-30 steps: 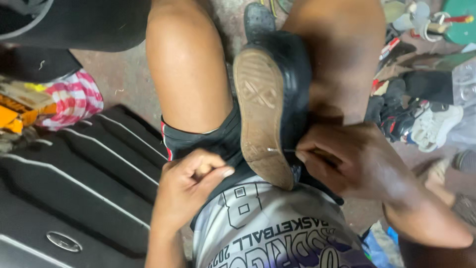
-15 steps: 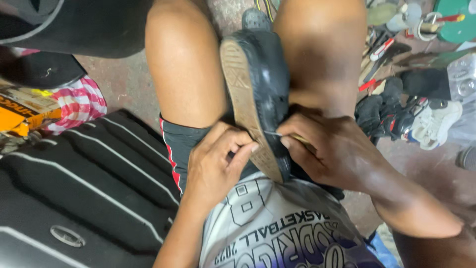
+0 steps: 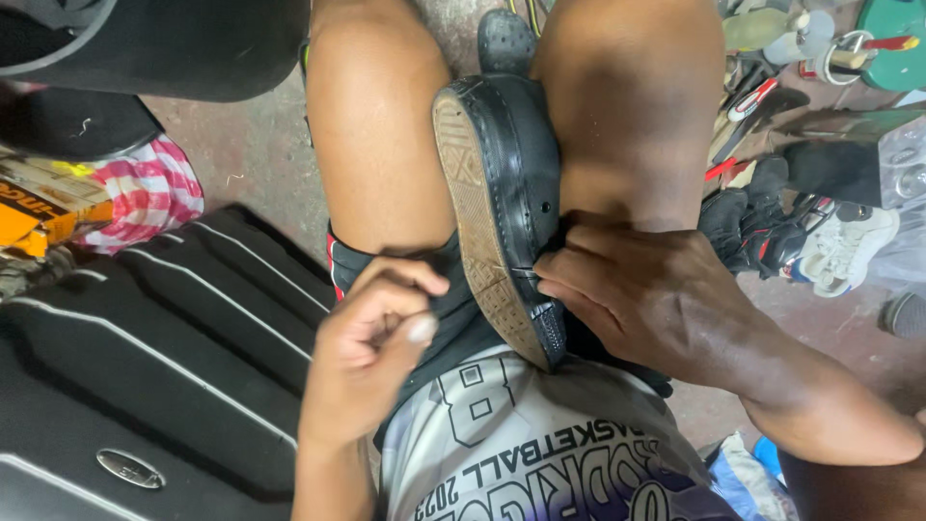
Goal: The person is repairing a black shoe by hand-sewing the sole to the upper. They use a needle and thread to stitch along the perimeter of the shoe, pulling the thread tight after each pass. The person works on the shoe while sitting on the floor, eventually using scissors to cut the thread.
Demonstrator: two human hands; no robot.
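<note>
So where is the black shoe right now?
In the head view, the black shoe sits centre frame, wedged sole-left between the person's knees, with the right hand gripping its upper.

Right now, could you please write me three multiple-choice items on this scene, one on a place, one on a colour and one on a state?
1. Where is the shoe?
A. Between the person's knees
B. On the black mat
C. Among the tools

2. What colour is the shoe's upper?
A. White
B. Black
C. Red

3. How is the left hand?
A. Flat on the sole
B. Loosely closed, off the shoe
C. Gripping the checked cloth

Answers: 1 A, the shoe stands on edge between the two bare knees, tan sole facing left. 2 B, the upper is black. 3 B, the left hand is curled beside the sole without touching it, while the right hand presses its fingers on the shoe's edge.
</note>
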